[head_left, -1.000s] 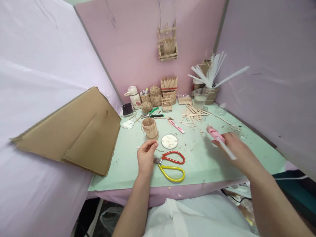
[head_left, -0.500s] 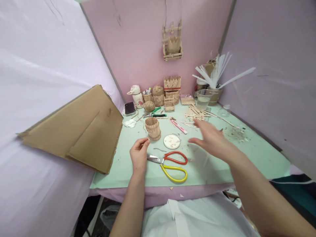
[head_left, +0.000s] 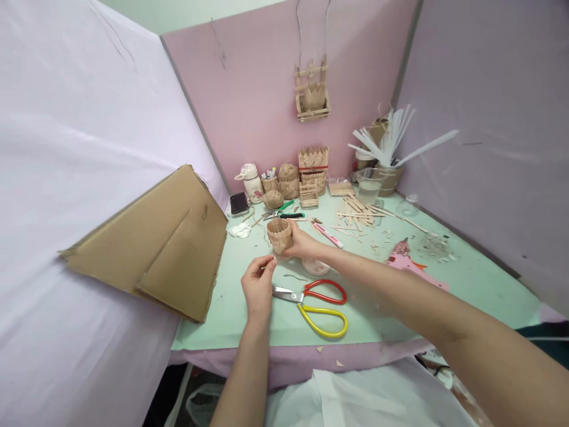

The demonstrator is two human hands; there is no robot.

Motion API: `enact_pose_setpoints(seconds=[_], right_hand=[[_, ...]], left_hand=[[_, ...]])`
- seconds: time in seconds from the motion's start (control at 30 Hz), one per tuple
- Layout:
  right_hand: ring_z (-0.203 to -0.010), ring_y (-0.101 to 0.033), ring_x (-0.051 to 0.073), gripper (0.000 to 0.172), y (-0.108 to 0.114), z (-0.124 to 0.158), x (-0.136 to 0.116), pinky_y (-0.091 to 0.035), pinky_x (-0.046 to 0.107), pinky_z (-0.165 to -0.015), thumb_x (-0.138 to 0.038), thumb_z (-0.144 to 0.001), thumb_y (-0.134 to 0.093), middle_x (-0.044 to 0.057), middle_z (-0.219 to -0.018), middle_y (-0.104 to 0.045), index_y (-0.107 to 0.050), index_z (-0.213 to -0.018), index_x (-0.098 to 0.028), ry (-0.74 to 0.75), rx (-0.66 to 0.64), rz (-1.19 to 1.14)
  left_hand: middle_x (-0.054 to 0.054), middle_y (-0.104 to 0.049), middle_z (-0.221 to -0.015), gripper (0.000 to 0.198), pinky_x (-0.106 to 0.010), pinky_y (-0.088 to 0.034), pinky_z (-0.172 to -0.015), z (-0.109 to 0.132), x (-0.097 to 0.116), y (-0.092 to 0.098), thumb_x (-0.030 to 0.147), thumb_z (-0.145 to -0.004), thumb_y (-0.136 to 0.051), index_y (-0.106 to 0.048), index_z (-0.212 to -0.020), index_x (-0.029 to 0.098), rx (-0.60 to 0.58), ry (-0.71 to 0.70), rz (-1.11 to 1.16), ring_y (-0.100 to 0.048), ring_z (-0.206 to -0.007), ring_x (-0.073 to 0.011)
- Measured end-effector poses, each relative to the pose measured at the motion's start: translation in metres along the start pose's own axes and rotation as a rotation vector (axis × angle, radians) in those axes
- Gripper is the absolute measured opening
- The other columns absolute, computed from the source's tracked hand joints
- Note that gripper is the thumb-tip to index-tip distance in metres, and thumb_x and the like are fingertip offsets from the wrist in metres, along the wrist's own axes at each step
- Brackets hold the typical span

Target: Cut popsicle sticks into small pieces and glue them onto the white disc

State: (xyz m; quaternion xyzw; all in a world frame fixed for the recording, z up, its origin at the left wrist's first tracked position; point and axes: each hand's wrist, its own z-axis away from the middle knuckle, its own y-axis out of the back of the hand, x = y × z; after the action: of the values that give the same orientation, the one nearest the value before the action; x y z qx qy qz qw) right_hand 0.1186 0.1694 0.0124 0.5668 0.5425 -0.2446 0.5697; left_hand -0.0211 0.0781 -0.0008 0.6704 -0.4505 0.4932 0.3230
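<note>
Cup [head_left: 280, 240] near the middle of the surface [head_left: 229, 311], mouth upward, nearly upright; impossible to tell if standing or slightly lifted. Right hand [head_left: 301, 242] closed around its right side. Left hand [head_left: 260, 276] just in front of the cup, thumb and forefinger pinched together, seemingly on a pale piece [head_left: 274, 259], too small to name surely.

For doing this step well, hold the cup firmly but without squeezing, because of a wall probably delicate. Better to turn the cup toward the left hand than to stretch over it. Keep the piece at the very fingertips, for a clear view of the wall. Mind the scissors [head_left: 297, 296], with blades close to the left hand, and the glue gun [head_left: 400, 260], partly behind the right forearm.

About the containers: inside the cup, cannot tell of any contents. Below the right forearm, a dish [head_left: 316, 273] with pale bits, partly covered from view. At the back, pens [head_left: 269, 174] in a holder [head_left: 270, 185], and twine [head_left: 288, 172] in another, wider one. To the right, a clear tub [head_left: 368, 194], seemingly with some liquid, beside a pot [head_left: 388, 182] full of white strips [head_left: 391, 140]. On the wall, a hanging basket [head_left: 313, 114] with a smaller, pointed-rim cup inside.
</note>
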Motion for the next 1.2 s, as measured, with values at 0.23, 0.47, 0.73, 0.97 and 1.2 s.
enact_pose_setpoints(seconds=[0.23,0.47,0.73,0.97,1.2], right_hand=[[-0.104,-0.055,0.023,0.080,0.002,0.019,-0.017,-0.047,0.035,-0.083,-0.037,-0.057,-0.075,0.012,-0.117,-0.054,-0.031,-0.121,-0.018,-0.025,0.108,-0.100],[-0.102,-0.057,0.022,0.074,0.005,0.042,-0.017,-0.049,0.036,-0.082,-0.040,-0.060,-0.074,0.009,-0.116,-0.056,-0.034,-0.118,-0.020,-0.036,0.193,-0.187],[-0.101,-0.057,0.021,0.074,0.006,0.042,-0.003,-0.047,0.036,-0.083,-0.038,-0.059,-0.074,0.008,-0.114,-0.055,-0.035,-0.119,-0.020,-0.067,0.248,-0.214],[-0.100,-0.057,0.021,0.074,0.005,0.044,-0.003,-0.048,0.036,-0.082,-0.042,-0.058,-0.075,0.008,-0.114,-0.056,-0.036,-0.117,-0.020,-0.077,0.262,-0.200],[-0.101,-0.057,0.021,0.074,0.003,0.046,-0.005,-0.047,0.036,-0.084,-0.041,-0.059,-0.075,0.008,-0.114,-0.057,-0.037,-0.119,-0.021,-0.083,0.254,-0.206]], left_hand=[[-0.003,-0.066,-0.082,0.011,-0.026,-0.047,-0.070,-0.021,0.032,-0.011,0.025,-0.074,-0.062,-0.068,-0.080,0.018,-0.043,-0.250,-0.179,-0.059,-0.077,-0.0146],[-0.003,-0.066,-0.080,0.012,-0.028,-0.046,-0.074,-0.022,0.045,-0.028,0.019,-0.077,-0.056,-0.067,-0.081,0.020,-0.124,-0.445,-0.338,-0.059,-0.076,-0.0145],[-0.004,-0.066,-0.081,0.013,-0.030,-0.046,-0.074,-0.021,0.042,-0.028,0.022,-0.078,-0.056,-0.069,-0.082,0.021,-0.162,-0.445,-0.411,-0.059,-0.077,-0.0160],[-0.004,-0.064,-0.082,0.016,-0.029,-0.045,-0.075,-0.021,0.038,-0.031,0.018,-0.079,-0.055,-0.069,-0.086,0.021,-0.180,-0.479,-0.447,-0.058,-0.078,-0.0153],[-0.004,-0.063,-0.082,0.017,-0.029,-0.045,-0.075,-0.021,0.033,-0.032,0.018,-0.079,-0.055,-0.070,-0.088,0.022,-0.164,-0.500,-0.470,-0.057,-0.078,-0.0157]])
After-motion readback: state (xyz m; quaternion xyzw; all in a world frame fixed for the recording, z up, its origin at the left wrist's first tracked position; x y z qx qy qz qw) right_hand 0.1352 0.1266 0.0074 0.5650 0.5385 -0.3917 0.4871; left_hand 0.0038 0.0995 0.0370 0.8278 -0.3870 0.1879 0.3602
